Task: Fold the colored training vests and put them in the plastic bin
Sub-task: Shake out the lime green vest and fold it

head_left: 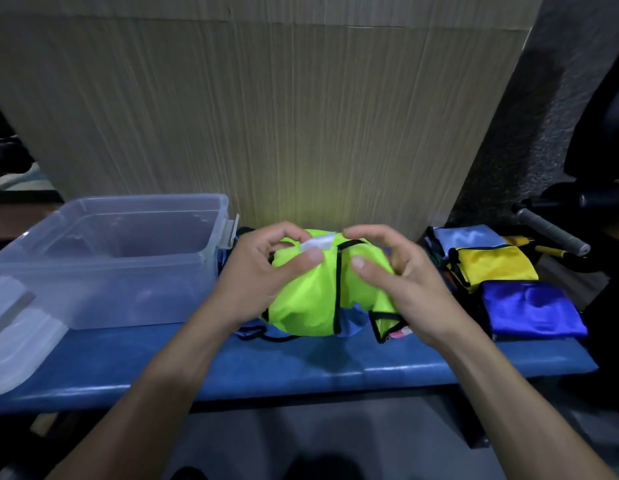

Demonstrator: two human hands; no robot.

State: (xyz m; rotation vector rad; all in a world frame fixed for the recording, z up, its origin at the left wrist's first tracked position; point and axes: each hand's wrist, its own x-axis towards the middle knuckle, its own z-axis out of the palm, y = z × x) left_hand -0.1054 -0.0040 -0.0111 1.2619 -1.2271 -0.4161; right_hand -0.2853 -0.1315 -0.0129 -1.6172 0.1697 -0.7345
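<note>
Stage: early; judged from the layout, no vest has reached the plastic bin [103,261], which shows nothing inside.
Bin position: left part of the blue desk [301,368], lid [13,341] off and lying at the left front corner.
Vest in hand: neon green vest [308,299] with black trim, bunched at the desk's middle, on top of a light blue vest [353,325].
Left hand [263,271]: fingers curled, thumb and forefinger pinching a white tag [318,242] at the vest's top edge.
Right hand [398,271]: fingers curled, thumb pressing the green fabric just beside the tag.
Folded stack: pale blue vest [464,237], yellow vest [491,265], royal blue vest [530,310] at the right end, still outside the bin.
Remaining: fold green and light blue vests, load all.
Writing: tag blurred, nothing legible.
</note>
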